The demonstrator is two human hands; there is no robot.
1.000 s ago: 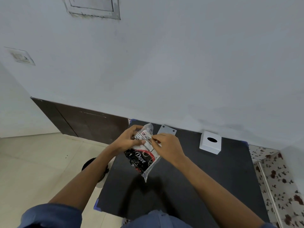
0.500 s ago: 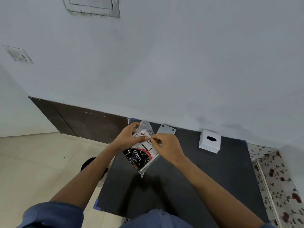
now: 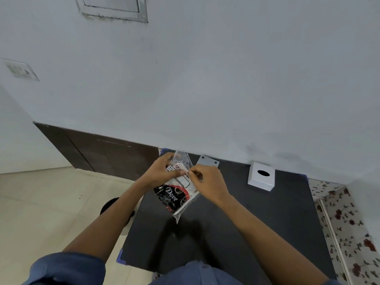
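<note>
A clear plastic packet (image 3: 176,194) with a black, white and red "Dove" print hangs in the air above the black table (image 3: 257,223). My left hand (image 3: 162,171) grips its upper left part, thumb pressed across the white label. My right hand (image 3: 207,183) pinches the packet's upper right edge with thumb and fingertips. The packet's crumpled clear top sticks up between the two hands, and its lower corner points down toward the table.
A white square box (image 3: 261,176) with a dark oval hole sits at the table's back right. A small grey plate (image 3: 208,161) with two holes lies against the wall behind my hands. A dark round object (image 3: 109,204) is on the tiled floor to the left.
Both hands with the packet have risen slightly and shifted toward the wall. Their grips on the packet's top stay the same.
</note>
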